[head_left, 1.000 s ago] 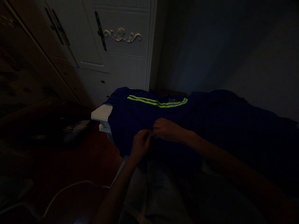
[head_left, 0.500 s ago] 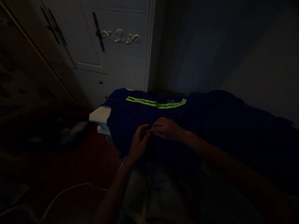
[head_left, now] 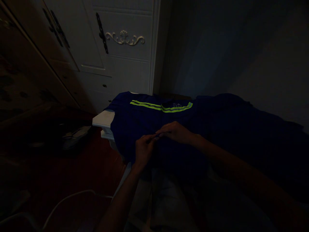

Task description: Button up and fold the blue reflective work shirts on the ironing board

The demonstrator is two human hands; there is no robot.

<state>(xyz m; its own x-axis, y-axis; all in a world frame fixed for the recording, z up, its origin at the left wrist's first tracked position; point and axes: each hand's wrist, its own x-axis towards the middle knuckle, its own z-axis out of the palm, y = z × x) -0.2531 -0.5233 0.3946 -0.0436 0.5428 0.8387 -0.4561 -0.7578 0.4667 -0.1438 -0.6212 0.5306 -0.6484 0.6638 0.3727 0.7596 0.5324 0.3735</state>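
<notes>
A dark blue work jacket (head_left: pixel 135 125) lies spread out before me, with bright yellow-green and grey reflective stripes (head_left: pixel 147 105) across its upper part. At the middle of its front, my left hand (head_left: pixel 143 150) is closed, with thumb and fingertips pinching the jacket's fabric. From the other side my right hand (head_left: pixel 178 132) pinches the same front edge, its fingertips meeting those of my left. A thin fold of cloth shows between the fingers. Darkness hides whether a button or other fastener is there.
A white cabinet (head_left: pixel 127 71) with dark handles stands behind the jacket. The white corner of a furniture piece (head_left: pixel 103 118) sticks out under the jacket's left side. A white cable (head_left: pixel 79 192) runs over the reddish floor (head_left: pixel 96 170). Dark bundled items (head_left: pixel 74 137) lie at the left.
Both hands have shifted slightly down at the jacket's front, and my right hand has moved a little to the right. My left fingers have drawn closer together. The jacket lies as before.
</notes>
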